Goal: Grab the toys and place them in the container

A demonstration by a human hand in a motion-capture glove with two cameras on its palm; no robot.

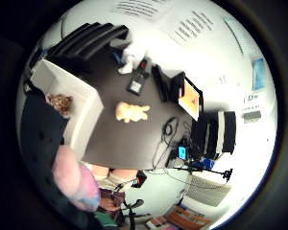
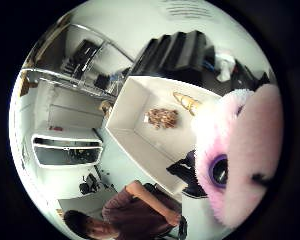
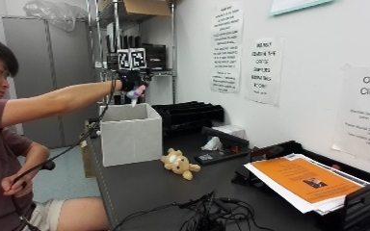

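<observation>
1. Outside view showed the gloved right hand (image 3: 131,81) raised above the white container (image 3: 131,134), its fingers curled round a pink plush toy (image 3: 134,93) that hung over the open top.
2. Seen from the thumb-side palm camera, the pink plush toy (image 2: 240,155) filled the space next to the palm, and the white container (image 2: 135,107) lay open below with a brown toy (image 2: 162,118) and a cone-shaped yellow toy (image 2: 187,102) already on its floor.
3. A tan teddy bear (image 3: 179,163) lay on the black table (image 3: 146,192), at about 5 o'clock from the container in the outside view and apart from it; the little-finger palm camera showed the same bear (image 1: 131,111) beside the box wall.
4. Judged risk: the plush seemed to hang nearer one wall than the middle of the opening, so a release there could have let it strike the rim and tumble to the table.
5. Judged risk: being soft and light, the plush might have clung to the glove and come away late or sideways.
6. Judged risk: the cables (image 3: 204,211) heaped at the table's front edge, at about 5 o'clock from the bear, could have snagged a low reach for that last toy.
</observation>
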